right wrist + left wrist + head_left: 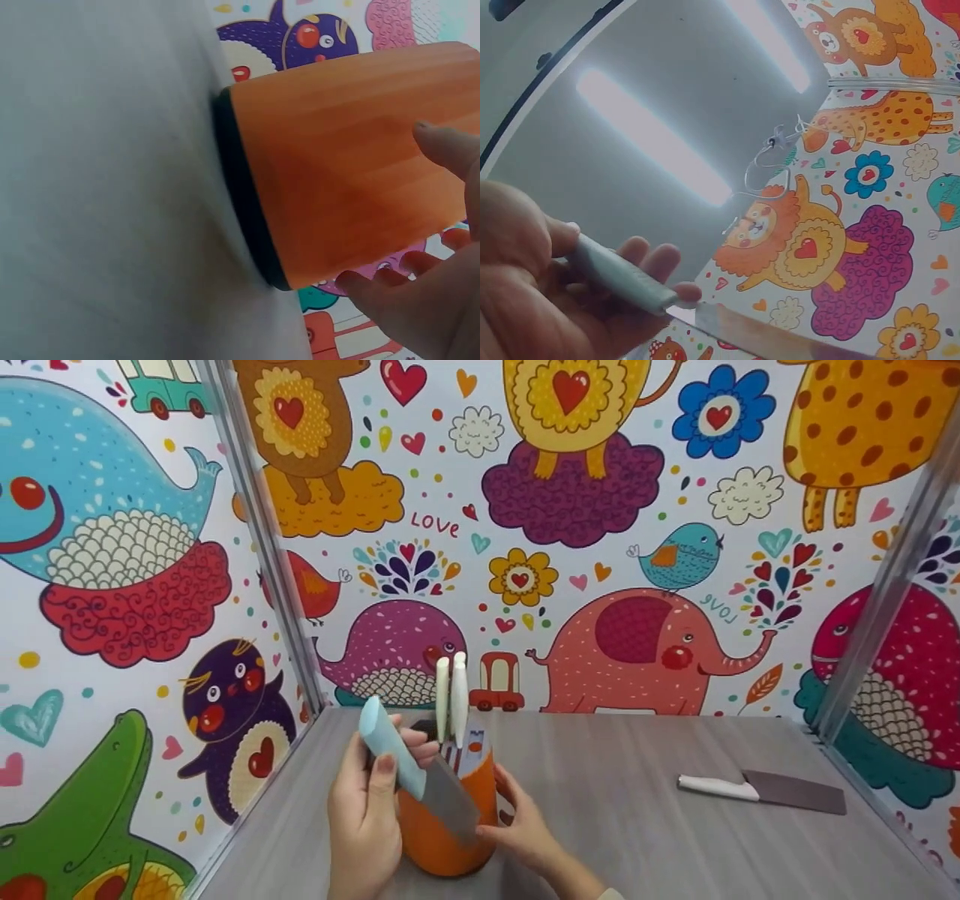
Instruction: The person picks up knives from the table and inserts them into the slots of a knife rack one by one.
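Observation:
My left hand (364,810) grips a kitchen knife (391,746) by its pale blue handle, thumb on the near side and fingertips behind. The broad blade slants down to the right, crossing in front of an orange knife block (442,847). In the left wrist view the same knife handle (619,274) lies across the fingers. Two white-handled knives (451,697) stand upright in the block's top. At the block's right side is my right hand (529,829), its thumb close to the blade's end. The right wrist view shows this hand (427,300) with thumb and fingers spread around the block.
A cleaver (765,791) with a white handle and dark blade lies on the grey wood-grain table (615,780) at the right. Walls printed with cartoon animals (630,660) enclose the table at the back and both sides, with metal strips (262,540) at the corners.

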`<move>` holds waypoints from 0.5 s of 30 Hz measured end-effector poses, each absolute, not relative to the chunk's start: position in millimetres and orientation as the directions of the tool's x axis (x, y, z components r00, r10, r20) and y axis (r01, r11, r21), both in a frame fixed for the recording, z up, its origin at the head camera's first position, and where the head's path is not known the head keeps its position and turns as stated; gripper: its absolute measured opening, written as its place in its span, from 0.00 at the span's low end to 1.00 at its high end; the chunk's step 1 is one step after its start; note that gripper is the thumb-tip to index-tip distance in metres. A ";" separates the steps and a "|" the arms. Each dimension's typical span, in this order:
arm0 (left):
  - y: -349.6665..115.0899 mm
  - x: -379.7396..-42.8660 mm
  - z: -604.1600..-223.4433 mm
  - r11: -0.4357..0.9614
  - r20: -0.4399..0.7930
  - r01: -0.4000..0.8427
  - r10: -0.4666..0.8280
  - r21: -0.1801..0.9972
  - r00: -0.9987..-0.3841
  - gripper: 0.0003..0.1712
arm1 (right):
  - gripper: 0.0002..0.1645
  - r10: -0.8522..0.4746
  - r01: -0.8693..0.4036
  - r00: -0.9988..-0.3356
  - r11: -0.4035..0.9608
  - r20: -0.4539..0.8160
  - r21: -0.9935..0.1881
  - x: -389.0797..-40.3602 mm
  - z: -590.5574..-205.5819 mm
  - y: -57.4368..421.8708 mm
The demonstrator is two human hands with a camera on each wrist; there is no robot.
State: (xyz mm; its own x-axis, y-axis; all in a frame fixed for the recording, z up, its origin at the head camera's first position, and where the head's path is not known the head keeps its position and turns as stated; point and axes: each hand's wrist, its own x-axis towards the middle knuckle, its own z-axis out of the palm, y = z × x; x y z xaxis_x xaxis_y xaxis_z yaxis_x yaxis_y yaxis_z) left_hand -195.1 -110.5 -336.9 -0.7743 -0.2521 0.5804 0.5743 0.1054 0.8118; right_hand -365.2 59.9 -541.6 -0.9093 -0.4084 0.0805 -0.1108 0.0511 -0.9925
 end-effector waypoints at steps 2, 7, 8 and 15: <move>-111.7 -192.9 -337.2 0.093 0.632 0.634 -0.275 0.768 -0.724 0.19 | 0.60 -0.399 -0.097 -0.915 0.078 0.059 -0.992 -365.5 -543.1 62.2; -120.5 -201.3 -333.2 -0.008 0.772 0.823 -0.341 0.568 -0.537 0.17 | 0.59 -0.378 -0.086 -0.925 0.115 0.036 -0.990 -365.8 -544.5 60.6; -122.7 -203.9 -331.1 -0.030 0.784 0.848 -0.365 0.529 -0.502 0.17 | 0.59 -0.380 -0.082 -0.925 0.120 0.031 -0.989 -365.5 -544.7 59.7; -130.9 -219.1 -317.8 0.057 0.803 0.908 -0.493 0.415 -0.335 0.15 | 0.61 -0.391 -0.073 -0.920 0.122 0.019 -0.990 -363.3 -542.8 55.5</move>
State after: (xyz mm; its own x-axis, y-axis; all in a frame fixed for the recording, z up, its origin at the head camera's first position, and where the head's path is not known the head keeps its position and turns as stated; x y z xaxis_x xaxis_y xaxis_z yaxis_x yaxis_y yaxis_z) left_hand -219.1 -130.9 -317.8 -0.3354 -0.4930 0.8028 0.9083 0.0570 0.4145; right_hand -363.3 55.5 -542.8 -0.9201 -0.3911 0.0194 -0.0730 0.1224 -0.9898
